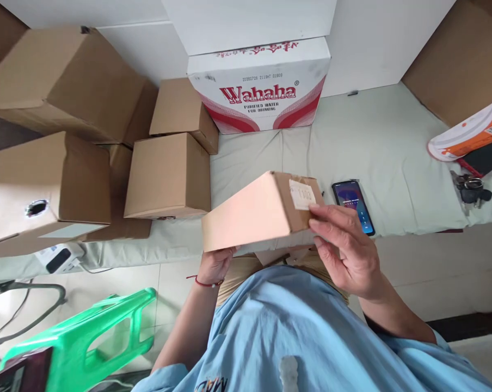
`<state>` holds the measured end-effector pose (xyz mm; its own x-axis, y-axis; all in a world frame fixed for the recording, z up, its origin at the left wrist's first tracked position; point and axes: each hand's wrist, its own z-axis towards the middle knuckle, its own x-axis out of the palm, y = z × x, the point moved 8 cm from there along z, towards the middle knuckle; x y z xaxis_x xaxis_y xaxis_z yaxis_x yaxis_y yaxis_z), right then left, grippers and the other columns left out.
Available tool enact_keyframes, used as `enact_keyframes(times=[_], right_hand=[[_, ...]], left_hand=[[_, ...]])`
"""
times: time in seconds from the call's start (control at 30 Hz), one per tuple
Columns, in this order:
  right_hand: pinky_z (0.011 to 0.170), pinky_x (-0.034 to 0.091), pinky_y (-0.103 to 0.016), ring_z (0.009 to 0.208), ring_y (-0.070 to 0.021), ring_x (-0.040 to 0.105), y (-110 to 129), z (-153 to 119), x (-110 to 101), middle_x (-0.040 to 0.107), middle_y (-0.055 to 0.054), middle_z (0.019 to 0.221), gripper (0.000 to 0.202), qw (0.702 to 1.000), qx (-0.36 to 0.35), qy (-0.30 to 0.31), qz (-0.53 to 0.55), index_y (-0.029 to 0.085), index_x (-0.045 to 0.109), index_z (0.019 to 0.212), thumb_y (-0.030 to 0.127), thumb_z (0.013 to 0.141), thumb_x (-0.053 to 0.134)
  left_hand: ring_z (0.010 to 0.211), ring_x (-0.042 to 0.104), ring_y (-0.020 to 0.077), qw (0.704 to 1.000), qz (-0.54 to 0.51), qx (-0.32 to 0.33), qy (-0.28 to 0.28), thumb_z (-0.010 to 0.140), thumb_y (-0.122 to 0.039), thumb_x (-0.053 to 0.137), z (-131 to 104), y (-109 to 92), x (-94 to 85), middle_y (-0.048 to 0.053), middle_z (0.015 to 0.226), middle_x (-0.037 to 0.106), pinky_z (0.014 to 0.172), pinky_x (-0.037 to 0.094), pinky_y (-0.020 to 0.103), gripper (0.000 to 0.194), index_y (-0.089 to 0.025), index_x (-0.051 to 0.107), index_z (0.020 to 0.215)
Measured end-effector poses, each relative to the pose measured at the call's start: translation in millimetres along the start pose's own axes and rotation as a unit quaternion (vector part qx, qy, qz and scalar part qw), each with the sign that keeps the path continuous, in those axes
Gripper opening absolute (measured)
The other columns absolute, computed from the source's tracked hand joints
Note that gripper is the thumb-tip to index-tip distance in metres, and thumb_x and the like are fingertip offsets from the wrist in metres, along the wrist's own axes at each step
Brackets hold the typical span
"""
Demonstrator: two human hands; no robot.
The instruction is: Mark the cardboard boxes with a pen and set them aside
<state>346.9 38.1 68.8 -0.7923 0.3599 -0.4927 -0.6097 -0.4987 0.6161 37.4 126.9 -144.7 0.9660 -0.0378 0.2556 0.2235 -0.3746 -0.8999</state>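
A small cardboard box (pixel 246 209) is held up, tilted, in front of my body. A white label (pixel 302 194) with printed figures, apparently 1103, is stuck on its right end. My left hand (pixel 218 267), with a red string bracelet on the wrist, grips the box's lower left edge from beneath; the box hides some of its fingers. At the labelled end, fingertips of my right hand (pixel 346 247) rest by the label's lower corner, with the thumb just below the box's edge. Just beyond that hand lies a phone (pixel 354 207), its screen lit.
Several cardboard boxes (pixel 168 174) are stacked at the left. A Wahaha water carton (pixel 258 92) stands at the back of the pale green covered surface (pixel 393 147). Keys (pixel 472 188) lie at the right. A green plastic stool (pixel 78 332) and a power strip (pixel 60 257) are lower left.
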Motion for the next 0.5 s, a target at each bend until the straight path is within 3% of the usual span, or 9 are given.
enact_keyframes(times=[0.1,0.23,0.37,0.5], right_hand=[[0.103,0.066,-0.052,0.146,-0.0330,0.062,-26,-6,-9,0.062,-0.003,0.164,0.074,0.997,0.081,-0.005,0.013,0.046,0.052,0.167,0.013,0.101,0.067],[0.096,0.068,-0.050,0.145,-0.0349,0.063,-49,-10,-24,0.067,-0.004,0.160,0.062,0.989,0.143,-0.008,0.028,0.044,0.060,0.162,0.024,0.104,0.070],[0.106,0.064,-0.055,0.148,-0.0372,0.062,-56,-15,-30,0.066,-0.003,0.161,0.051,0.980,0.172,-0.002,0.097,0.042,0.066,0.156,0.032,0.106,0.066],[0.097,0.067,-0.047,0.152,-0.0375,0.058,-62,-24,-26,0.059,-0.002,0.168,0.057,0.975,0.181,0.021,0.129,0.042,0.064,0.159,0.034,0.103,0.070]], left_hand=[[0.114,0.080,0.0324,1.000,0.001,0.000,-0.012,0.053,-0.035,0.109,-4,-11,7.0,0.006,0.110,0.086,0.093,0.070,0.038,0.059,-0.027,0.086,0.106],[0.129,0.075,0.0373,1.000,-0.019,0.012,-0.008,0.060,-0.059,0.104,-5,-29,22.2,0.014,0.119,0.084,0.107,0.065,0.044,0.070,-0.019,0.083,0.113],[0.139,0.070,0.0376,0.999,-0.030,0.011,0.001,0.076,-0.071,0.093,-2,-37,33.0,0.013,0.129,0.082,0.111,0.063,0.044,0.067,-0.022,0.081,0.119],[0.141,0.069,0.0349,0.999,-0.046,-0.007,0.005,0.080,-0.075,0.088,0,-36,35.9,0.010,0.136,0.079,0.109,0.064,0.041,0.065,-0.026,0.078,0.122]])
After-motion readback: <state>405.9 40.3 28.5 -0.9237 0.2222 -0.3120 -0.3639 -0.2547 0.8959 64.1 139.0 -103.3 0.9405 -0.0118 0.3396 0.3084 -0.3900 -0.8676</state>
